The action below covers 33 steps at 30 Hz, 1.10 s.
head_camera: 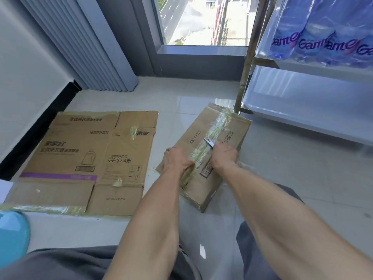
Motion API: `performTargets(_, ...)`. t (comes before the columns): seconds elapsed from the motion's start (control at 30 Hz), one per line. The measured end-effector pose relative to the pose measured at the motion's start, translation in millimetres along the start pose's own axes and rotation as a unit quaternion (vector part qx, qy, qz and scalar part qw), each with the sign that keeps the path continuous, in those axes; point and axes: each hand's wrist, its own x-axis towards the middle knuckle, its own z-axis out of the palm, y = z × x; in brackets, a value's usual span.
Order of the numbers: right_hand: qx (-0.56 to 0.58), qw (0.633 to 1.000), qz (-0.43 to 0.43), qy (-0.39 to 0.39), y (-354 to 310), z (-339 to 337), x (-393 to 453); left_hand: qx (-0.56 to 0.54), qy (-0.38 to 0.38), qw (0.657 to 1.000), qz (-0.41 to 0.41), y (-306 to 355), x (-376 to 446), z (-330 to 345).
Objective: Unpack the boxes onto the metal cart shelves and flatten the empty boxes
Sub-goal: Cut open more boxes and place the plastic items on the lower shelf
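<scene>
Two cartons lay on the tiled floor: a flattened box [84, 158] at left and a sealed box [203, 156] (contents hidden) beside the metal cart [302, 104]. Your left hand [176, 158] pressed on its lid by the taped seam [212, 136], fingers hidden beyond the knuckles, so their curl cannot be told. Your right hand [224, 154] gripped scissors [209, 142], blades on the seam. Wrapped blue packs [323, 33] filled the cart's upper shelf.

Matt brown cardboard box [203, 156] with glossy crinkled tape [217, 128] sits on glossy tiled floor [282, 178].
</scene>
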Motion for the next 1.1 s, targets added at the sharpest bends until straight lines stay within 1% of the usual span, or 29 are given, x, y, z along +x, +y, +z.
performTargets(0.07,0.006,1.0,-0.009,-0.006,4,0,0,0.05,-0.031,0.998,-0.002,5,-1,-1)
performTargets(0.13,0.015,1.0,-0.021,-0.011,10,-1,0,0.078,-0.043,0.996,-0.003,9,-2,-1)
performTargets(0.2,0.021,0.999,-0.029,-0.015,17,0,-3,0.076,-0.03,0.997,0.008,6,3,-1)
performTargets(0.3,0.021,0.999,-0.034,-0.018,22,0,-6,0.041,-0.007,0.998,0.044,-10,9,-7)
performTargets(0.47,0.004,1.0,-0.018,-0.016,23,3,-16,0.037,-0.008,0.997,0.069,-9,6,-6)
performTargets(0.53,0.005,1.0,-0.009,-0.016,24,7,-20,0.039,0.011,0.996,0.079,-8,5,-6)
performTargets(0.6,0.003,1.0,-0.012,-0.02,26,10,-25,0.062,0.037,0.992,0.107,-7,3,-4)
performTargets(0.67,-0.001,0.999,-0.037,-0.014,26,11,-27,0.085,0.055,0.986,0.132,-7,7,-2)
performTargets(0.73,0.006,0.997,-0.079,-0.005,27,7,-25,0.096,0.037,0.982,0.156,-8,17,-11)
performTargets(0.77,0.015,0.995,-0.104,0.002,29,6,-24,0.091,0.014,0.982,0.163,-10,23,-18)
performTargets(0.83,0.031,0.987,-0.159,0.01,29,5,-26,0.067,-0.043,0.986,0.147,-15,31,-32)
performTargets(0.87,0.037,0.981,-0.19,0.009,27,5,-27,0.057,-0.056,0.988,0.135,-16,32,-37)
performTargets(0.93,0.044,0.97,-0.24,-0.013,22,4,-29,0.066,-0.046,0.988,0.135,-16,29,-36)
performTargets(1.0,0.067,0.966,-0.248,-0.042,19,2,-29,0.079,-0.037,0.986,0.142,-13,29,-32)
performTargets(1.1,0.07,0.965,-0.249,-0.05,21,-4,-26,0.082,-0.037,0.986,0.142,-13,31,-32)
